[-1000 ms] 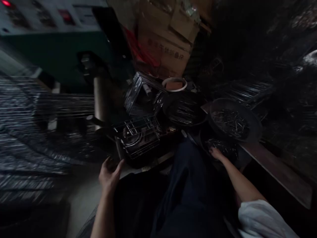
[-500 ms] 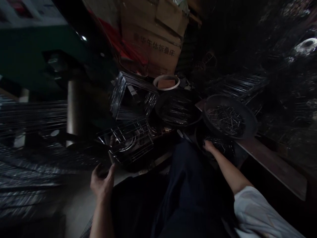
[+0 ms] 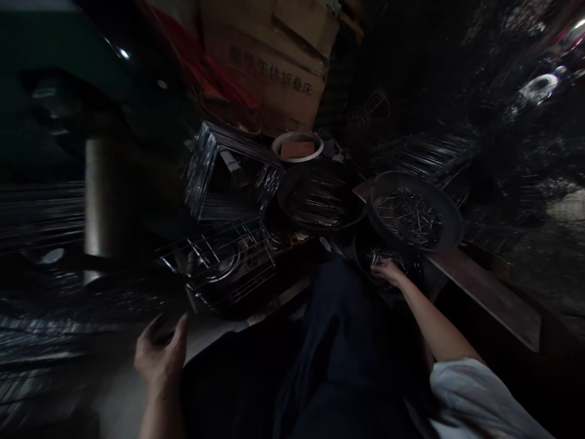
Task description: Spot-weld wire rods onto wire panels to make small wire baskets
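My left hand (image 3: 162, 353) is raised at the lower left, thumb and fingers apart, with nothing in it. Just beyond it a metal wire frame (image 3: 228, 262) rests at the machine. My right hand (image 3: 387, 271) reaches down to a dark bucket of short metal wires (image 3: 397, 259); its fingertips are in shadow among the wires, so what they hold, if anything, does not show. Above that hand stands a round grey basin (image 3: 457, 228) with loose wire pieces (image 3: 414, 216). Left of it, a dark basin holds longer metal rods (image 3: 324, 201).
Stacked wire frames (image 3: 201, 171) stand behind the single frame. A white bowl with a reddish block (image 3: 297, 149) sits before a cardboard box (image 3: 274, 79). A board (image 3: 493, 299) juts out at the right, and a metal cylinder (image 3: 98, 195) stands at the left.
The view has shifted, so most things sit further left. My right hand has come slightly up out of the bucket's shadow. My left hand is lower and further from the wire frame.
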A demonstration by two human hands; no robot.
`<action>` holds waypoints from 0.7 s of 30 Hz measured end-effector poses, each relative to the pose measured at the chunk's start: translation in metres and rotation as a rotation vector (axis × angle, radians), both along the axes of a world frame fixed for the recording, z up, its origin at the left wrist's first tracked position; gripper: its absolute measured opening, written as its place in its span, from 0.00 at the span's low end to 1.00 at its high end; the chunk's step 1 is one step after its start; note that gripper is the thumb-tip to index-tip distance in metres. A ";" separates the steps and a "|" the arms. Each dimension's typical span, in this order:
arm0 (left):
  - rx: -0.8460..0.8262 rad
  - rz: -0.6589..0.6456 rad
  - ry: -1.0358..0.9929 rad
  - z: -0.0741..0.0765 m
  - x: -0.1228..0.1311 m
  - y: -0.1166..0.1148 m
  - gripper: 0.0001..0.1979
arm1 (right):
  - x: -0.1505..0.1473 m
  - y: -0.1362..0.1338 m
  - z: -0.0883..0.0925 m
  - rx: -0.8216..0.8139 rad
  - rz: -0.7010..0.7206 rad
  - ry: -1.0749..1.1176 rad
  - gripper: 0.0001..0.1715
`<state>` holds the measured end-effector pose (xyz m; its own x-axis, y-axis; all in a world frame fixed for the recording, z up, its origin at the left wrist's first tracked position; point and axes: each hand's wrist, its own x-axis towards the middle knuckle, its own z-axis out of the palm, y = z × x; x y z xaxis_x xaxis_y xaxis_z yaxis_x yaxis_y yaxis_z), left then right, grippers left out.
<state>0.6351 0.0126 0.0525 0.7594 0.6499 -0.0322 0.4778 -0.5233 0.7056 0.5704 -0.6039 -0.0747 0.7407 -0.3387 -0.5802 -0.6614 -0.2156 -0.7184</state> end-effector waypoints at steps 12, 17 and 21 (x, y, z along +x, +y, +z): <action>0.027 -0.046 -0.022 0.015 -0.006 -0.010 0.38 | -0.007 0.017 -0.014 0.009 -0.086 -0.028 0.13; 0.045 -0.032 0.026 0.012 -0.004 -0.006 0.36 | -0.007 0.014 -0.004 0.022 -0.133 -0.064 0.14; 0.047 -0.039 0.035 0.008 -0.003 -0.005 0.36 | -0.007 0.018 0.002 0.029 -0.167 -0.090 0.14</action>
